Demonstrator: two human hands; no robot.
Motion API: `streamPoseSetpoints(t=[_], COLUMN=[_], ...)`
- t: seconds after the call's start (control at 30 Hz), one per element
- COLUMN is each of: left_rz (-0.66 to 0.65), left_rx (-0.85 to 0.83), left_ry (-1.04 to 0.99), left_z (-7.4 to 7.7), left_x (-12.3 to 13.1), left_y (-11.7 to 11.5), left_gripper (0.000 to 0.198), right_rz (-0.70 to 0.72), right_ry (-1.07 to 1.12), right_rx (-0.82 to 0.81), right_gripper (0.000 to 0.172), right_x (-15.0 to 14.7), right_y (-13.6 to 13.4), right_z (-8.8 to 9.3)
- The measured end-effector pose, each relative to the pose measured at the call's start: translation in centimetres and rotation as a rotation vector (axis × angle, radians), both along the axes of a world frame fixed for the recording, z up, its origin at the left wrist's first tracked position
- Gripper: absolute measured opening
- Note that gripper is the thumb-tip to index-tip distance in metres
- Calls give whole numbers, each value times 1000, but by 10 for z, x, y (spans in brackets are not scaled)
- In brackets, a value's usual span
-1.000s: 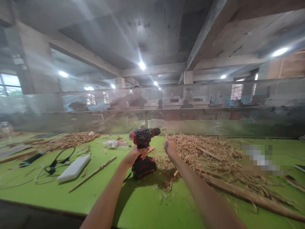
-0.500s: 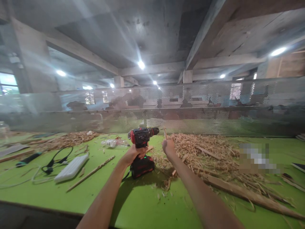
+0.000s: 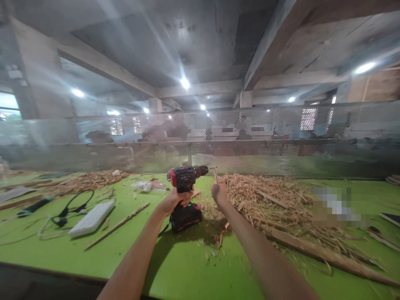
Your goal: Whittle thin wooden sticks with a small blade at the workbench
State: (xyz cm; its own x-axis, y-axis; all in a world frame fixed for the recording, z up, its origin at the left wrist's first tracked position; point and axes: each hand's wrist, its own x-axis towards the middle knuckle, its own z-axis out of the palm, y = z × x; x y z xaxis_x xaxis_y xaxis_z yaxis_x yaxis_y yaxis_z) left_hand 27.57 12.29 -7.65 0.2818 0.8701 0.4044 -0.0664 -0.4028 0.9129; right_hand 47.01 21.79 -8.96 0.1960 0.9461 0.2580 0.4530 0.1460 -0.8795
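My left hand (image 3: pixel 177 199) is wrapped round the handle of a black and red cordless drill (image 3: pixel 185 176), whose chuck points right. A small green light glows on its battery base. My right hand (image 3: pixel 219 192) is closed on a short wooden stick (image 3: pixel 215 174) that stands upright out of the fist. The stick's upper end is level with the chuck and just right of it. A thin bit spans the gap towards the stick; whether it touches the wood I cannot tell.
Wood shavings (image 3: pixel 265 189) lie heaped behind and right of my right hand, with a long wooden piece (image 3: pixel 312 248) in front. At left are a white power strip (image 3: pixel 92 218), a carved stick (image 3: pixel 117 227) and a plastic bottle (image 3: pixel 150 186). A perforated screen (image 3: pixel 243 146) closes the table's back.
The stick in my right hand has come slightly left, closer to the drill's chuck. My left hand still grips the drill. The whole view has shifted a little.
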Motion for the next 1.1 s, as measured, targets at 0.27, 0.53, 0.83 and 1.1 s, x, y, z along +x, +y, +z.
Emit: streamPoseSetpoints(t=[0.27,0.53,0.83,1.1], left_rz=[3,-13,-46,-52], left_rx=[-27,-36,-35,-13], left_ry=[-32,-60,-81,-63], left_z=[2,4,3,1], left_x=[3,5,3,0], left_y=[-2,-2,-1,2], left_gripper=[39,42,40,40], right_rz=[-2,39,25,28], right_ry=[-44,-125,-181,-204], right_rx=[50,28,49,88], right_gripper=[31,36,24,20], right_x=[2,3,3,3], right_y=[-7,-4,2,0], right_z=[10,9,10,15])
